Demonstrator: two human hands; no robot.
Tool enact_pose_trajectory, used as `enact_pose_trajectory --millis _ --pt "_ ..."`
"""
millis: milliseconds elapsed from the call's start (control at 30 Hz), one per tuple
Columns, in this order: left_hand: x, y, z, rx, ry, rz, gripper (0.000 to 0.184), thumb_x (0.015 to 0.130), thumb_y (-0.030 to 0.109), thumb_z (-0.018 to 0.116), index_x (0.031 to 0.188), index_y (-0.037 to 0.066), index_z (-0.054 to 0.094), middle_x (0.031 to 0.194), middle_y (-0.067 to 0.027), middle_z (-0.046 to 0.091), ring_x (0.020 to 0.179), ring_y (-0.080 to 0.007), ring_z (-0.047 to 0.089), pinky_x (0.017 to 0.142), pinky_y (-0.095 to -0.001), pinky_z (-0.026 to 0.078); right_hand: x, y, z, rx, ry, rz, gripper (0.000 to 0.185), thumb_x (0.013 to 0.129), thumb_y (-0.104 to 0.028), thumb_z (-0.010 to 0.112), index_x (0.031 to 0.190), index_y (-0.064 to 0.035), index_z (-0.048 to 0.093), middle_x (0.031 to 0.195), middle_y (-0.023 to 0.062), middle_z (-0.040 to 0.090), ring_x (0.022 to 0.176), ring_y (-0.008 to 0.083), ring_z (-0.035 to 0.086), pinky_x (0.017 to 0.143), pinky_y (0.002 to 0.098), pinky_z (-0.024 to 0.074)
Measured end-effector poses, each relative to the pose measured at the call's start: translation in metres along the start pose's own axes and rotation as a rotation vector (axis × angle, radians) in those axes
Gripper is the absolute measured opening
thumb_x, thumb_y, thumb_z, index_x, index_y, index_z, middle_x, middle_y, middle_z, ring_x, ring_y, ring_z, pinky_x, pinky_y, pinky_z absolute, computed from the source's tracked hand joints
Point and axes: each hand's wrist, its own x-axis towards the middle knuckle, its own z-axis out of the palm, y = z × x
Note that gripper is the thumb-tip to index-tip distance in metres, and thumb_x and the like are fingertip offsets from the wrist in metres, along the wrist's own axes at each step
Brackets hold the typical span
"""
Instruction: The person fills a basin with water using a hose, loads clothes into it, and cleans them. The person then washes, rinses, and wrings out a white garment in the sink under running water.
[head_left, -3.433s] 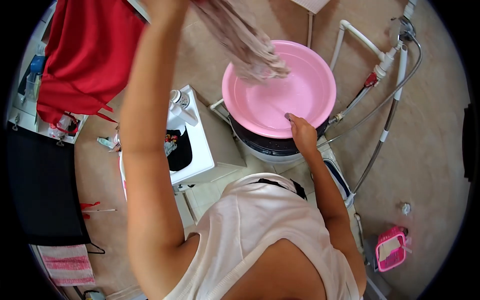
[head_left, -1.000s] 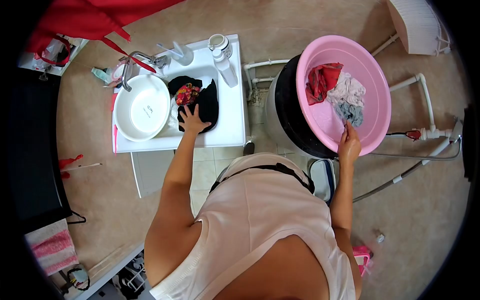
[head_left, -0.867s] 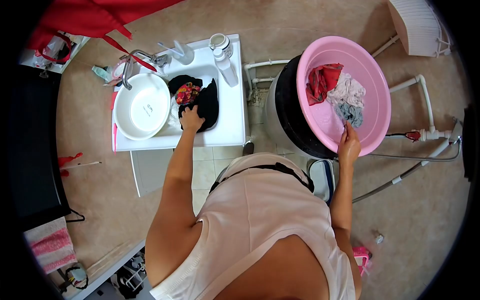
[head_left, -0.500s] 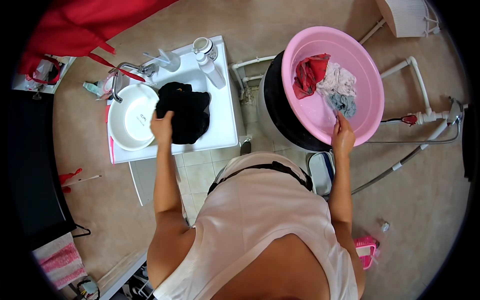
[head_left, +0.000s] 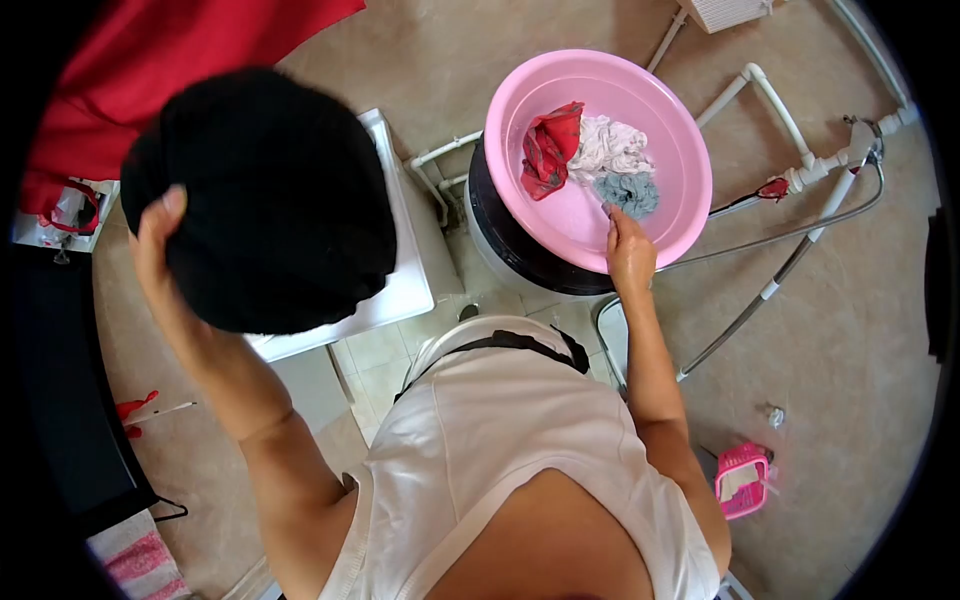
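Observation:
A round black cap (head_left: 270,205) with visible seams is held up close to the camera, above the sink. My left hand (head_left: 165,225) grips it at its left side, thumb on top and the other fingers hidden beneath. My right hand (head_left: 630,250) reaches over the near rim of the pink tub (head_left: 695,180), its fingers pinched together beside the grey cloth (head_left: 628,192). Whatever lies between those fingertips is too small to make out. Also in the tub are a red patterned cloth (head_left: 550,150) and a pale pink cloth (head_left: 608,145).
The cap hides most of the white sink (head_left: 410,285). Beneath the tub stands a black-topped drum (head_left: 540,275). Pipes and a hose (head_left: 725,330) run along the right. A red cloth (head_left: 200,40) hangs upper left, and a pink basket (head_left: 742,480) sits lower right.
My left hand has lifted the black cap from the sink, up toward the camera and left. My right hand stays pinched at the grey cloth. The view has shifted slightly.

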Motion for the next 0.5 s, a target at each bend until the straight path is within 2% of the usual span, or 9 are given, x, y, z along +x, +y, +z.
enact_pose_trajectory --millis 33,100,133,233,267,333,400,433,500 --pt "0.004 0.005 0.015 -0.108 0.003 -0.065 0.038 0.081 0.016 0.063 0.11 -0.007 0.061 0.109 -0.0185 0.064 0.096 -0.0236 0.065 0.088 -0.0316 0.052 0.0 0.0 0.0 0.004 -0.001 0.005 0.026 0.087 -0.013 0.056 0.112 -0.0174 0.064 0.083 0.0146 0.066 0.068 0.0346 0.064 0.059 0.0457 0.0498" --pt "0.013 -0.004 0.056 -0.032 -0.041 0.363 0.033 0.083 0.018 0.065 0.108 -0.004 0.064 0.11 -0.0179 0.064 0.097 -0.0232 0.065 0.089 -0.0315 0.052 -0.001 0.001 0.001 0.015 0.005 0.009 0.025 0.088 -0.014 0.056 0.111 -0.0177 0.065 0.083 0.0143 0.066 0.067 0.0347 0.064 0.058 0.0458 0.0499" --pt "0.013 -0.003 0.083 -0.038 -0.072 0.423 0.032 0.086 0.016 0.061 0.111 -0.005 0.062 0.112 -0.0193 0.064 0.101 -0.0248 0.064 0.091 -0.0334 0.051 -0.001 0.0 0.0 0.012 0.007 0.01 0.025 0.088 -0.014 0.056 0.111 -0.0177 0.065 0.084 0.0142 0.066 0.067 0.0346 0.064 0.058 0.0456 0.05" --pt "0.023 0.006 0.154 -0.268 -0.128 0.263 0.041 0.088 0.023 0.061 0.117 -0.005 0.058 0.117 -0.0204 0.062 0.109 -0.0258 0.061 0.096 -0.0314 0.048 -0.001 0.0 0.0 0.006 0.015 0.015 0.024 0.087 -0.014 0.056 0.11 -0.0179 0.065 0.084 0.0135 0.066 0.066 0.0342 0.064 0.057 0.045 0.0504" --pt "0.022 0.001 0.185 -0.365 -0.213 0.219 0.033 0.086 0.022 0.063 0.109 -0.002 0.06 0.097 -0.0126 0.062 0.089 -0.0205 0.062 0.079 -0.0283 0.05 -0.001 -0.001 -0.001 0.004 0.014 0.014 0.024 0.087 -0.014 0.056 0.109 -0.0179 0.065 0.085 0.0133 0.067 0.066 0.0342 0.064 0.057 0.0449 0.0505" --pt "0.0 0.006 0.238 -0.314 -0.269 -0.022 0.024 0.084 0.022 0.064 0.097 0.001 0.063 0.075 -0.004 0.062 0.064 -0.0129 0.061 0.056 -0.0229 0.05 0.0 -0.003 -0.003 -0.003 0.012 0.016 0.024 0.087 -0.014 0.056 0.109 -0.018 0.066 0.084 0.0132 0.067 0.065 0.0343 0.064 0.057 0.0449 0.0506" --pt "0.009 -0.028 0.244 -0.01 -0.415 -0.044 0.039 0.086 0.029 0.065 0.108 -0.002 0.059 0.097 -0.0111 0.061 0.084 -0.018 0.06 0.074 -0.0251 0.047 -0.001 -0.005 -0.004 -0.012 0.012 0.021 0.024 0.087 -0.014 0.056 0.108 -0.0184 0.066 0.084 0.0133 0.067 0.065 0.0345 0.064 0.057 0.0451 0.0507" --pt "0.028 -0.088 0.232 0.148 -0.585 0.131 0.055 0.086 0.035 0.066 0.121 -0.007 0.055 0.121 -0.0191 0.06 0.109 -0.0253 0.06 0.096 -0.0298 0.046 -0.001 -0.004 -0.005 -0.024 0.011 0.019 0.023 0.087 -0.014 0.056 0.108 -0.0169 0.066 0.084 0.0138 0.067 0.065 0.0349 0.064 0.057 0.0453 0.0508" --pt "0.014 -0.136 0.231 0.124 -0.674 -0.065 0.065 0.082 0.043 0.071 0.123 -0.006 0.055 0.121 -0.0171 0.059 0.106 -0.023 0.06 0.094 -0.031 0.044 -0.003 -0.002 -0.002 -0.041 0.006 0.007 0.022 0.086 -0.014 0.056 0.106 -0.014 0.067 0.084 0.0149 0.066 0.065 0.0357 0.064 0.058 0.0458 0.0509"
